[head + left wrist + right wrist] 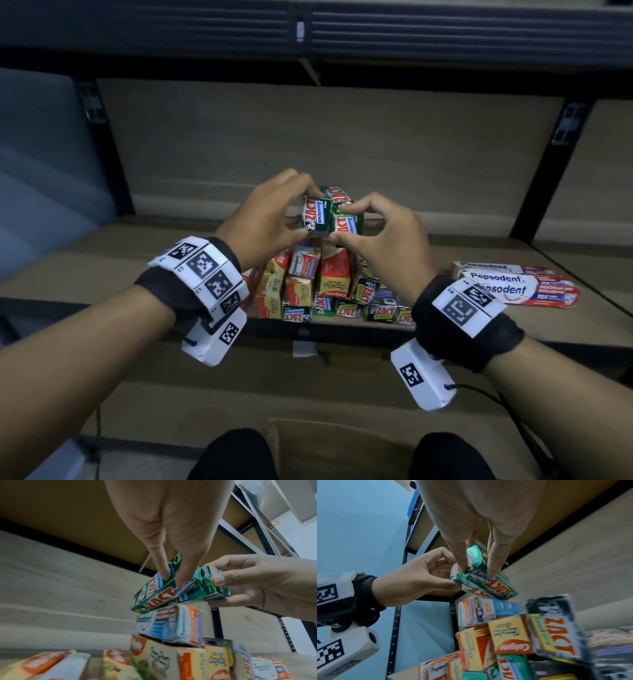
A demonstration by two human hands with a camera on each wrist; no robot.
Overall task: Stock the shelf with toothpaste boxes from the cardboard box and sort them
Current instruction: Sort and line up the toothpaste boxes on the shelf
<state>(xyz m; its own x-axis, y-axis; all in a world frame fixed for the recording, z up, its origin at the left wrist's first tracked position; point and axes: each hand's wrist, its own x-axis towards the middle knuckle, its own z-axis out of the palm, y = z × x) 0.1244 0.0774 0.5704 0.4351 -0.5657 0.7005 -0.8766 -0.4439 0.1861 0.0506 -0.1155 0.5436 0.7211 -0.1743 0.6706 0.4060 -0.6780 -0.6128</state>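
Two green ZACT Whitening boxes are held side by side just above a pile of toothpaste boxes (318, 284) on the shelf board (102, 267). My left hand (298, 215) pinches the left green box (317, 217) between thumb and fingers. My right hand (343, 224) pinches the right green box (352, 224) the same way. A third green box (339, 196) shows behind them. In the left wrist view my left fingertips (165, 577) press on the left box (159, 599). In the right wrist view my right fingertips (491, 574) sit on the green boxes (496, 586).
The pile mixes yellow-red Colgate boxes (334, 274), black ZACT boxes (364, 289) and blue-white Pepsodent boxes. Long Pepsodent boxes (513, 286) lie flat to the right. Black uprights (102, 147) frame the bay under an upper shelf (445, 31). An open cardboard box (342, 448) sits below by my knees.
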